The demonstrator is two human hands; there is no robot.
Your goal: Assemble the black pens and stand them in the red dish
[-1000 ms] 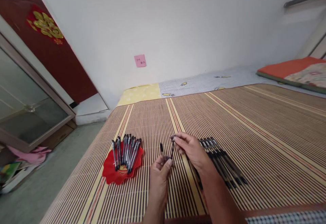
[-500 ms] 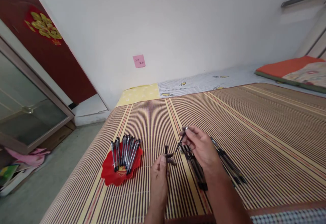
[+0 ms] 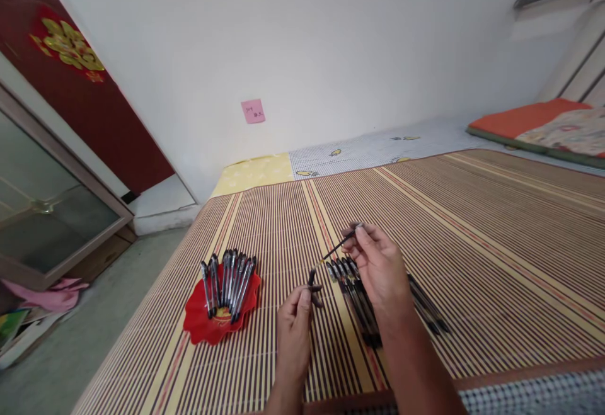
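Pinching a short dark tube [image 3: 312,277] between thumb and fingers, the left hand [image 3: 295,314] holds its grip low over a striped mat [image 3: 269,226], the tube standing roughly upright. The right hand [image 3: 378,264] has its thumb and fingertips pressed together on the upper end of a thin dark rod [image 3: 339,246]. The rod slants down toward the left hand, its pale tip just by the top of the tube — whether the two touch is too small to tell.

Beneath and beside the right hand, a row of pens [image 3: 359,311] lies on the mat, partly hidden by the wrist. More dark pens [image 3: 428,305] show on the far side of the right forearm, lying at a similar slant; the arm hides whether both belong to one row.

Well to the left of both hands sits a red wavy-edged plate [image 3: 198,314], with a bunch of clear-barrelled, black-ended pens [image 3: 231,283] lying on it and fanned slightly.

Beyond the mat run a yellow cloth [image 3: 258,174] and a pale patterned cloth [image 3: 368,148], with an orange folded pad [image 3: 520,120] at the right. A pink note [image 3: 253,111] is on the white wall [image 3: 331,43]. At the left are a glass-panelled door [image 3: 47,226] and, on the floor [image 3: 137,276], a pink cloth [image 3: 51,295].
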